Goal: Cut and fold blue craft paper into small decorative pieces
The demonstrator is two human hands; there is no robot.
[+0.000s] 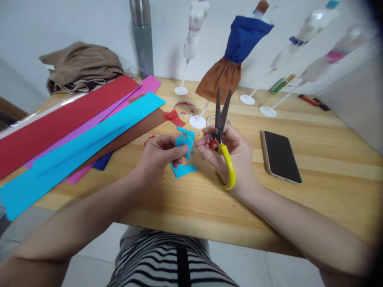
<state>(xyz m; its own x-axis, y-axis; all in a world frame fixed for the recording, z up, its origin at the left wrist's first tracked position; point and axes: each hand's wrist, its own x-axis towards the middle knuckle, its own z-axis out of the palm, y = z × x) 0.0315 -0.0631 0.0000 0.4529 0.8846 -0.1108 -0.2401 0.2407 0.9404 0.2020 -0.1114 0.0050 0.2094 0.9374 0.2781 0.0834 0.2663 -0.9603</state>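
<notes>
Scissors (pixel 222 131) stand tips-up near the centre of the frame, blades slightly parted, their yellow-and-red handles tucked in the right hand (pixel 236 149), whose thumb and forefinger come together just beside the work; whether they pinch anything cannot be told. Left of them, near the middle, the left hand (pixel 160 151) grips a small cut blue piece (pixel 184 140) between thumb and fingers. Handling it well would likely mean pinching lightly near the part being worked, since such thin stuff could tear or crease, and keeping those raised points clear of both hands. For any further snip, turning the piece rather than the blades should give a smoother curve. It looks like matte, papery sheet, rounded in part with ragged, narrow offshoots; a flat blue scrap (pixel 183 170) of the same colour lies below it on the pale, grained wooden table (pixel 179 207). Across the left side, long flat strips overlap: a red strip (pixel 66 113), a blue strip (pixel 89 139) and a brown strip (pixel 137 129). At upper right of centre, a dress form (pixel 247 40) wears smooth dark blue above gathered brown.
</notes>
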